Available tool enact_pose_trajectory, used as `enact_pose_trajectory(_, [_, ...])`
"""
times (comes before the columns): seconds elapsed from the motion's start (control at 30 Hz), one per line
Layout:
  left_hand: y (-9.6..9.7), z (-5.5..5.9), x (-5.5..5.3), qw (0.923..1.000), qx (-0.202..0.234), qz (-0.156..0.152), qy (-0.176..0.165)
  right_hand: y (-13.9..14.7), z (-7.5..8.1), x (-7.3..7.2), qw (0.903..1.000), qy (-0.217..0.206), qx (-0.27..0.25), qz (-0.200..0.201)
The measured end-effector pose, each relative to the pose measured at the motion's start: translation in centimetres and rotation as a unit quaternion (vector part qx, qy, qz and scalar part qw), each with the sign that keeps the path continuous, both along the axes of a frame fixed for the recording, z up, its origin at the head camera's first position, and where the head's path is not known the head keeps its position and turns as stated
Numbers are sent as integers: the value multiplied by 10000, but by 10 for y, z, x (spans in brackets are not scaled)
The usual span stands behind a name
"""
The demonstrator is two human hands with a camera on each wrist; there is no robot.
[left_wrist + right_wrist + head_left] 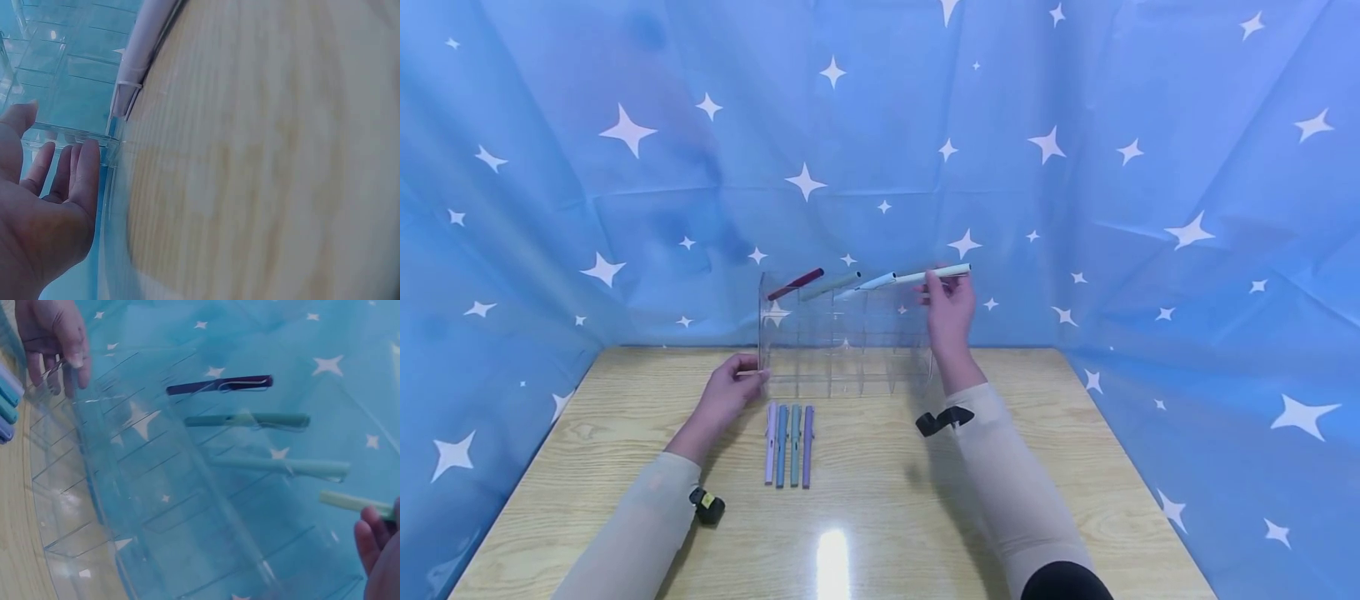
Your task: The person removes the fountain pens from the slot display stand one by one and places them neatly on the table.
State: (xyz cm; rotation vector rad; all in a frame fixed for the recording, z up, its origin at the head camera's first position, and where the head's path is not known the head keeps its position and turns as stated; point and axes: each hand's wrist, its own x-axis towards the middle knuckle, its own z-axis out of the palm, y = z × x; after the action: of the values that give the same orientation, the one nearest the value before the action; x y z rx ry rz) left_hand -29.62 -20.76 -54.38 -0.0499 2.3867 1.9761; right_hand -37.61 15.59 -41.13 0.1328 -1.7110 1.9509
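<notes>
so, behind everything hangs a blue star-printed curtain, and before it spreads the wood-grain counter. the clear compartmented rack stands toward the counter's far side, presumably to leave my arms room in front. my left hand has the rack's lower left edge lightly between thumb and fingers, i think to steady something so light. my right hand pinches a pale green pen at the rack's upper right, both ends jutting past the fingers; whether it touches the rack i cannot tell. a dark red pen, a grey-green pen and a light blue pen lean in the top row, seemingly propped by its compartments. nearer me, a lilac pen, blue pen, teal pen and purple pen lie side by side, likely for easy reach.
</notes>
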Motion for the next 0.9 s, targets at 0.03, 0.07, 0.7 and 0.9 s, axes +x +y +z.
enact_pose_trajectory(0.03, [0, 0, 0, 10000, 0, 2, 2, 2, 1, 1, 10000, 15, -2, 0])
enact_pose_trajectory(0.07, [0, 0, 1, 10000, 1, 3, 6, 3, 1, 3, 10000, 2, 25, -10])
enact_pose_trajectory(0.7, [2, 3, 2, 10000, 54, -22, -11, 15, -18, 38, 9952, -451, 156, 849])
enact_pose_trajectory(0.9, [4, 5, 4, 10000, 56, -19, 7, 13, -24, 44, 9930, -464, 324, 1032])
